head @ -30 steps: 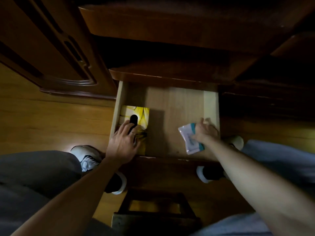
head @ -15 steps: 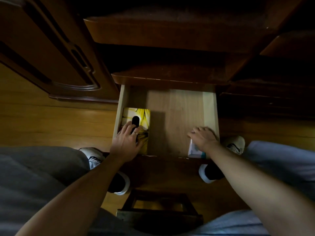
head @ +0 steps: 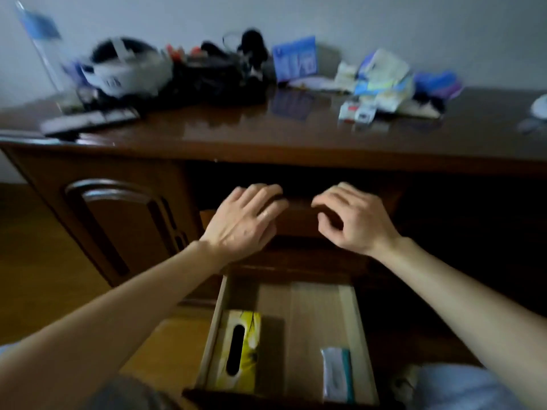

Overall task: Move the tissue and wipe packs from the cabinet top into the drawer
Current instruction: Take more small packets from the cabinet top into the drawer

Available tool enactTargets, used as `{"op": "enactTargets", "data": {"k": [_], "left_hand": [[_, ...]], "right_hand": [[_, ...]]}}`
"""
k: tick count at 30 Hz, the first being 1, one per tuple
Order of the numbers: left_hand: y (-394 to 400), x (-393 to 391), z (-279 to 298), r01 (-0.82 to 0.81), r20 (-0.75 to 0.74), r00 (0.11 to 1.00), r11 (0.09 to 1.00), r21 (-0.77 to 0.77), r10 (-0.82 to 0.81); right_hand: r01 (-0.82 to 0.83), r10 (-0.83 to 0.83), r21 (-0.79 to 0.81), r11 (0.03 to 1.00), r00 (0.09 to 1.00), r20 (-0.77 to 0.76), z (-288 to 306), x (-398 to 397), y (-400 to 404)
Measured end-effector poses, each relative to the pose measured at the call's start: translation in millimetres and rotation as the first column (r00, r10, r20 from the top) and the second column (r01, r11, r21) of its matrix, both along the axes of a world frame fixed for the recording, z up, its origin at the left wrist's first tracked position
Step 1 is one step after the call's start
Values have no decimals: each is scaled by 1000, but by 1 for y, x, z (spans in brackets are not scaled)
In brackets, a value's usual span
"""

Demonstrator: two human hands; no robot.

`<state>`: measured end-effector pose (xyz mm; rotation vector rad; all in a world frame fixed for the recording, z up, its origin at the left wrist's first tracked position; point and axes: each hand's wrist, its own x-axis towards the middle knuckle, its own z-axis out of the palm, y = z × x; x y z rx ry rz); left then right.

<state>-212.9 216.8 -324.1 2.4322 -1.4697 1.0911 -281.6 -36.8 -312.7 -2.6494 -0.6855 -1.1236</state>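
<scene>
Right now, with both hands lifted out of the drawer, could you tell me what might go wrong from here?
1. The packs still on the cabinet top lie in a loose pile; a quick grab may scatter them.
2. The drawer stands open below the left hand and right hand; a knee might bump it.
3. The picture is blurred, so a reach may miss.

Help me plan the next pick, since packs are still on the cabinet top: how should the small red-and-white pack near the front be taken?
Judging by its pose, the small red-and-white pack lies flat with bare wood in front. Come from above and the front, pinching its long edges.
</scene>
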Motion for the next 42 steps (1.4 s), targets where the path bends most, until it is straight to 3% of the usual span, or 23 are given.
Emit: {"op": "enactTargets", "data": {"k": [2, 4, 6, 8, 10, 13, 15, 17, 19, 20, 22, 24, 27, 29, 31, 33, 36, 38, 40, 42], "left_hand": [[-19, 19, 61, 16, 105, 994, 998, -60, -10], [-40, 38, 105, -5, 82, 997, 995, -102, 14], [-60, 56, 130, -79, -78, 994, 992, -99, 71], [-78, 77, 138, -181, -244, 956, 982, -46, 164], [-90, 95, 132, -238, -351, 908, 971, 12, 227], [-99, 115, 111, -277, -529, 811, 960, 31, 251], [-102, 127, 105, -272, -574, 787, 962, 5, 225], [-108, 135, 107, -229, -532, 826, 973, -15, 187], [-123, 141, 111, -178, -510, 850, 983, -44, 131], [-132, 143, 112, -151, -523, 844, 988, -21, 118], [-148, 148, 111, -124, -571, 809, 990, 69, 141], [-155, 152, 110, -101, -592, 798, 993, 61, 118], [-150, 147, 112, -101, -608, 791, 995, -16, 71], [-148, 133, 117, -225, -582, 799, 973, -54, 152], [-144, 108, 119, -425, -520, 807, 887, -180, 281], [-130, 74, 115, -517, -527, 798, 781, -351, 291], [-99, 17, 84, -389, -438, 883, 784, -484, 167], [-77, -18, 53, -323, -426, 902, 768, -553, 73], [-59, -49, 10, -359, -520, 853, 754, -549, 28], [-44, -72, -44, -477, -723, 691, 754, -452, 5]], "right_hand": [[23, -14, -53, 998, 986, 167, 57, 16, -11], [131, -118, -48, 990, 972, 204, 99, 36, -27], [274, -274, 33, 961, 961, 24, 122, 60, -42], [427, -382, 111, 898, 878, -287, 132, 86, -57], [554, -461, 48, 831, 735, -497, 133, 112, -72], [623, -522, -81, 778, 570, -635, 125, 138, -88], [562, -357, 80, 823, 622, -697, 121, 144, -90], [447, -197, 293, 845, 770, -606, 123, 147, -93], [461, -315, 265, 847, 837, -448, 127, 156, -108], [530, -412, 208, 822, 806, -426, 127, 161, -118], [664, -547, 58, 745, 660, -515, 120, 166, -140], [677, -563, -19, 736, 597, -572, 109, 164, -150], [526, -446, 83, 846, 785, -429, 103, 152, -135], [441, -348, 168, 882, 848, -400, 105, 135, -114], [375, -259, 266, 888, 886, -385, 107, 111, -92], [303, -195, 288, 908, 916, -351, 102, 84, -69], [198, -169, 320, 927, 979, -115, 80, 37, -34], [113, -167, 497, 861, 984, 65, 49, 4, -12], [72, -195, 654, 753, 974, 116, -1, -25, 11], [219, -209, 760, 612, 971, -111, -62, -48, 32]]}}
